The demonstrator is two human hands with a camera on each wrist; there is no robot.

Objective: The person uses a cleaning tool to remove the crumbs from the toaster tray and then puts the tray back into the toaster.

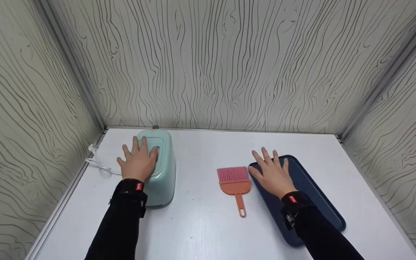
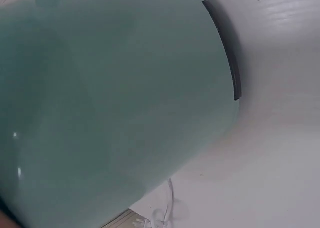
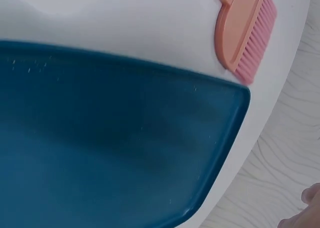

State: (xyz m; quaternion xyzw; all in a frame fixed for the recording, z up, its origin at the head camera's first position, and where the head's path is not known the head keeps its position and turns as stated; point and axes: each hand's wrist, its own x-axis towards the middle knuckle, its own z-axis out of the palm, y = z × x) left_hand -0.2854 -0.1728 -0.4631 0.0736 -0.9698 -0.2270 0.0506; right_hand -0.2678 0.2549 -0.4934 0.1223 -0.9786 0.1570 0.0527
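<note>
Mint-green appliance (image 1: 163,189): stands upright at left on the white tabletop (image 1: 200,227), beneath a person's left hand (image 1: 138,163).
Left hand: fingers spread wide, palm down over the appliance's top, gripping nothing; an uneven sideways push could tip the narrow body.
White cord (image 1: 105,168): loops beside the appliance; a snag there could hinder any shift.
Navy tray (image 1: 305,180): lies flat and angled at right.
Right hand (image 1: 273,177): spread wide over the tray's far end, empty; contact cannot be told. Pressing the rim could tilt it.
Pink-bristled brush (image 1: 235,187): lies just beside the tray's corner; a leftward slide would likely knock it.
</note>
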